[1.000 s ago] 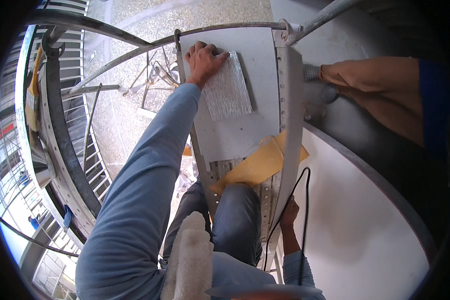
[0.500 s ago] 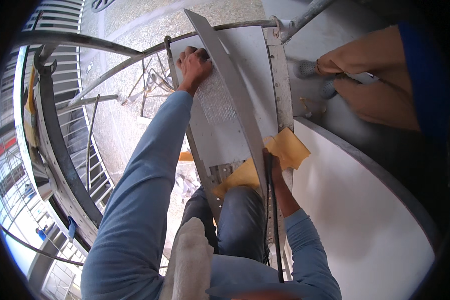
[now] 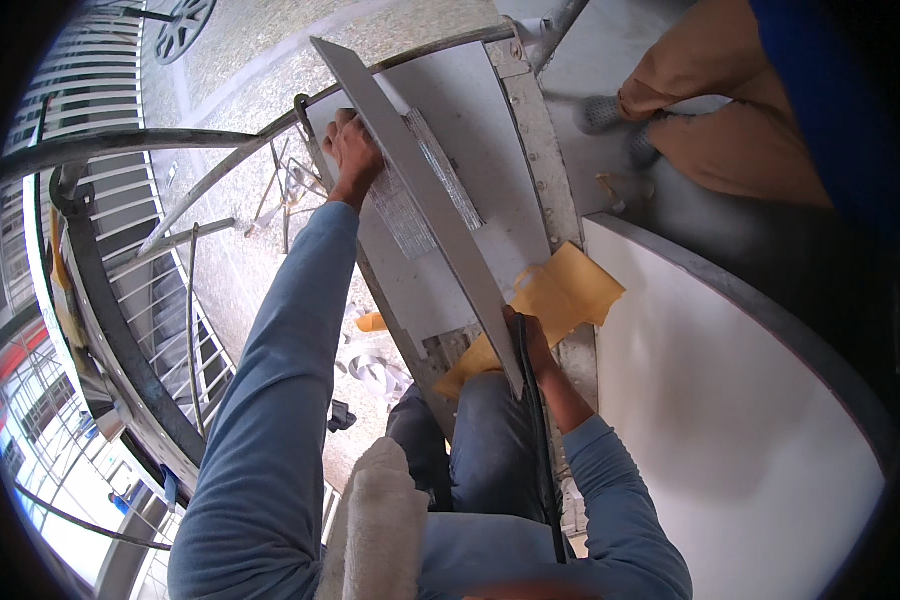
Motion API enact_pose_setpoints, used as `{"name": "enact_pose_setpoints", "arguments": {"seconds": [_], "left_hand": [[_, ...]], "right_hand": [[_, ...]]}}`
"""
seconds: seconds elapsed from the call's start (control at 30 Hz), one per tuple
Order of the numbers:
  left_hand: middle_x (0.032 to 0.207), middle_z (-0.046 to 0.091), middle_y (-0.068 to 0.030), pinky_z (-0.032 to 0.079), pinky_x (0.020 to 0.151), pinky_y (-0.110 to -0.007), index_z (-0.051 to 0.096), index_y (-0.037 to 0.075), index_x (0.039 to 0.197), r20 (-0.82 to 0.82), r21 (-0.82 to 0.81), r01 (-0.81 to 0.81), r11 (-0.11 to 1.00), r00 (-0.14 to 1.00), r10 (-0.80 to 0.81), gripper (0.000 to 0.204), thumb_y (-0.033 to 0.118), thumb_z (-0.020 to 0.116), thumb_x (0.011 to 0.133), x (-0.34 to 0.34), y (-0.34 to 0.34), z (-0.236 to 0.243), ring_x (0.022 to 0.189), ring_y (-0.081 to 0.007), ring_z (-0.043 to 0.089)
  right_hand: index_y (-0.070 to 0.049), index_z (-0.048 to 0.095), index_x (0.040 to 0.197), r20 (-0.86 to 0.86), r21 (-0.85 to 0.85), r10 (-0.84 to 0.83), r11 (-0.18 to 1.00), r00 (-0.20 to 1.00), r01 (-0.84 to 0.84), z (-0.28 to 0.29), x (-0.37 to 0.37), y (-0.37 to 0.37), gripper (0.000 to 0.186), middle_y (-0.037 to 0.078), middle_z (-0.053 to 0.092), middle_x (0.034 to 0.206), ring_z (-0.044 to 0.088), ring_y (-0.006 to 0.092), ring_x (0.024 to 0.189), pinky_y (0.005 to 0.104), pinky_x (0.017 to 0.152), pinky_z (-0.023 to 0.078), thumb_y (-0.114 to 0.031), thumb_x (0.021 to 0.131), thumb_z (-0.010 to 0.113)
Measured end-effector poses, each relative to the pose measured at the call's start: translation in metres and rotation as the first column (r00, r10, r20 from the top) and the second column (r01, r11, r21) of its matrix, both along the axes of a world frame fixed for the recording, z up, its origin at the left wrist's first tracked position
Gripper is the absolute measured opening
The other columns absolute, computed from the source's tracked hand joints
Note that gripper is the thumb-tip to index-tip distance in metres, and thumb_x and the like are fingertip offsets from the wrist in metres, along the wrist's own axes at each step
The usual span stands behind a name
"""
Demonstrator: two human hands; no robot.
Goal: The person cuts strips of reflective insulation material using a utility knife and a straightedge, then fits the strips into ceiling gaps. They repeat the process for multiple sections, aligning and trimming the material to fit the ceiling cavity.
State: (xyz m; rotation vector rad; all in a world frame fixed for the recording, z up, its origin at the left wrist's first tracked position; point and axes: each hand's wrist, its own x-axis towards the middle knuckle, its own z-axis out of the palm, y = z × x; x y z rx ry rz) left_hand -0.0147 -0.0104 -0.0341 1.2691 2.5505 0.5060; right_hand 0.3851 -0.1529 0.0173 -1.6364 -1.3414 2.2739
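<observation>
My left hand (image 3: 352,150) is curled beside the upper part of a long grey strip (image 3: 420,210), over the left side of a white board (image 3: 505,180). What its fingers grip is hidden. A silver ribbed sheet (image 3: 400,225) lies on the board, partly under the strip. My right hand (image 3: 530,340) grips the strip's lower end, with a black cable (image 3: 547,455) running down beside the wrist. A torn yellow sheet (image 3: 580,290) lies under and beside that hand, across the perforated metal platform (image 3: 530,140).
Scaffold tubes (image 3: 200,142) and railings ring the platform. Offcuts (image 3: 370,372) lie on the speckled floor below. A curved white panel (image 3: 730,390) stands at right. Another person's brown-trousered legs (image 3: 710,140) are at upper right. A paintbrush (image 3: 58,260) hangs at left.
My right hand has come up from low beside the platform, and the grey strip now crosses the silver sheet. The strip's top has swung left and down as the view shifts.
</observation>
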Motion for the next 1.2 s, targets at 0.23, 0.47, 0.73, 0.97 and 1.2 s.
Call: {"name": "enact_pose_setpoints", "arguments": {"seconds": [0.23,0.47,0.73,0.97,1.2], "left_hand": [[0.121,0.057,-0.0100,0.028,0.105,-0.055,0.076,0.020,0.118,-0.018,0.018,0.011,1.000,1.000,-0.011,0.040,0.043,0.068,0.086,0.001,-0.002,-0.002,0.120,-0.0358,0.048],[0.121,0.058,-0.0080,0.028,0.105,-0.053,0.076,0.020,0.117,0.003,0.004,0.009,1.000,1.000,-0.009,0.040,0.043,0.066,0.086,-0.004,0.000,-0.007,0.120,-0.0337,0.049],[0.121,0.058,-0.0083,0.028,0.104,-0.055,0.075,0.020,0.116,0.009,0.023,0.018,1.000,1.000,-0.018,0.036,0.039,0.064,0.088,-0.005,-0.003,-0.009,0.120,-0.0344,0.048],[0.121,0.055,-0.0091,0.028,0.102,-0.055,0.073,0.020,0.116,0.008,0.029,0.033,0.999,0.999,-0.034,0.034,0.037,0.062,0.089,-0.007,-0.003,-0.012,0.118,-0.0358,0.047],[0.123,0.054,-0.0093,0.028,0.102,-0.054,0.072,0.019,0.119,0.034,0.069,0.029,0.997,0.999,-0.032,0.036,0.036,0.063,0.088,-0.010,-0.006,-0.020,0.117,-0.0357,0.046]], "right_hand": [[-0.001,0.065,0.083,0.001,-0.026,-0.054,0.998,0.999,0.054,-0.009,0.003,-0.008,0.061,0.005,0.062,0.073,0.055,0.0127,0.072,0.0340,0.069,0.046,-0.053,0.107,0.045],[0.001,0.067,0.086,0.082,-0.050,0.000,0.999,0.997,0.004,-0.013,0.009,-0.005,0.063,0.006,0.064,0.074,0.056,0.0139,0.073,0.0346,0.072,0.046,-0.054,0.107,0.043],[0.003,0.066,0.085,0.082,0.015,-0.015,1.000,0.996,0.014,-0.011,0.007,-0.007,0.061,0.006,0.064,0.073,0.056,0.0135,0.072,0.0345,0.071,0.047,-0.051,0.107,0.047],[0.004,0.068,0.087,0.091,-0.024,-0.058,0.998,0.994,0.060,-0.014,0.008,-0.007,0.061,0.008,0.065,0.074,0.057,0.0141,0.072,0.0350,0.072,0.048,-0.051,0.106,0.048],[0.005,0.067,0.085,0.146,0.045,-0.007,0.999,0.989,0.000,-0.022,0.007,-0.009,0.065,0.012,0.065,0.072,0.059,0.0194,0.071,0.0381,0.073,0.048,-0.054,0.105,0.048]]}}
